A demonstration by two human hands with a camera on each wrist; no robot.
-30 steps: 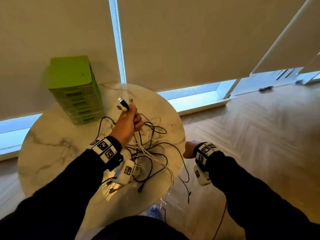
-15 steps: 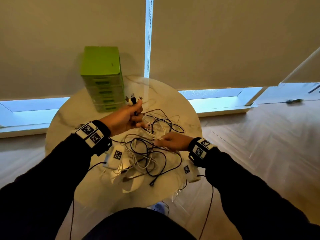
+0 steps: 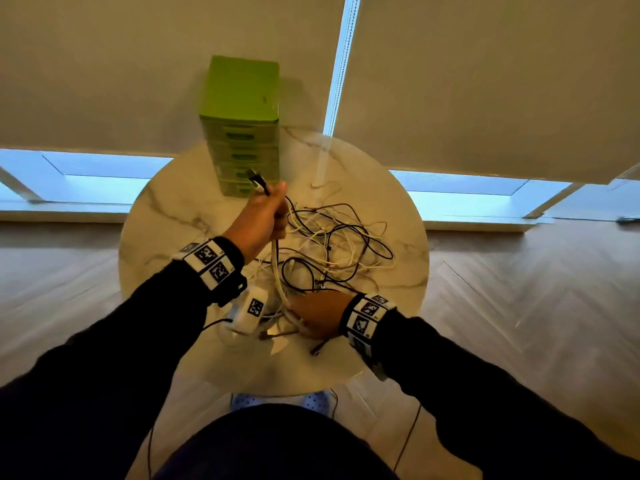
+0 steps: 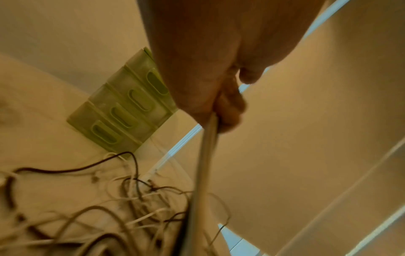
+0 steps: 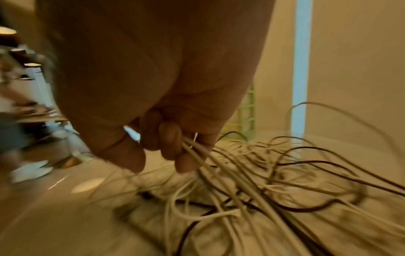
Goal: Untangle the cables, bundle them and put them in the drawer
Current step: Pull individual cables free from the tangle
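Note:
A tangle of black and white cables (image 3: 329,247) lies on the round marble table (image 3: 166,233). My left hand (image 3: 266,216) is raised above the table in front of the drawers and grips several cable ends, with plugs (image 3: 256,180) sticking out above the fist. A thick white cable (image 4: 206,155) runs down from that fist. My right hand (image 3: 315,317) is low at the near side of the pile, its fingers (image 5: 171,142) curled round a bunch of white cables (image 5: 219,166). The green drawer unit (image 3: 242,133) stands at the table's far edge, all drawers closed.
Beige roller blinds hang behind the table, with low bright window strips (image 3: 104,174) beneath them. Wooden floor (image 3: 519,306) surrounds the table. Blue shoes (image 3: 249,400) show under the table's near edge. A loose plug (image 3: 317,351) lies near the front of the table.
My right hand came from beyond the table's right edge onto the pile, then to its near side, and took hold of cables. My left hand keeps its grip on the cable ends.

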